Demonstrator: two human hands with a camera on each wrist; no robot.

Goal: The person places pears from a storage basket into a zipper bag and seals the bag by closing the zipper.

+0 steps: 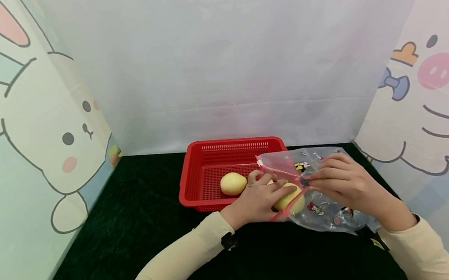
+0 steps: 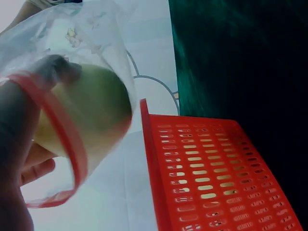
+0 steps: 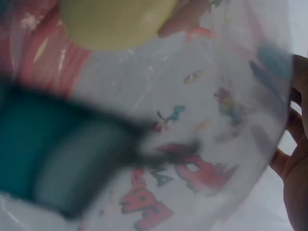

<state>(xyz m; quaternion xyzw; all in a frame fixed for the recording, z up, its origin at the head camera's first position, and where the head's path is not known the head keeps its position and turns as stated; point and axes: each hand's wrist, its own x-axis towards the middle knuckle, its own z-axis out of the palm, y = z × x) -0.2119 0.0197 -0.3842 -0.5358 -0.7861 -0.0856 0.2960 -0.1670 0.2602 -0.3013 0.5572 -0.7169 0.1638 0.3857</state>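
Note:
My left hand (image 1: 256, 198) holds a pale yellow, smooth oval fruit (image 1: 293, 198) at the mouth of a clear plastic zip bag (image 1: 325, 218). The fruit is partly inside, behind the bag's red-edged opening; its exact kind cannot be told. In the left wrist view, the fingers and fruit (image 2: 94, 113) are within the red rim. My right hand (image 1: 348, 184) pinches the bag near its upper opening edge, spreading it. Cartoon prints show on the bag (image 3: 192, 110) in the right wrist view. Another yellow fruit (image 1: 233, 183) lies in the red basket (image 1: 187, 193), left of my left hand.
The basket, with slotted walls, stands on a dark green cloth (image 1: 153, 201) near a pale back wall (image 1: 221, 68). Side panels carry a cartoon rabbit (image 1: 56, 124) on the left and a pig (image 1: 428, 107) on the right. The bag overlaps the basket's right front corner.

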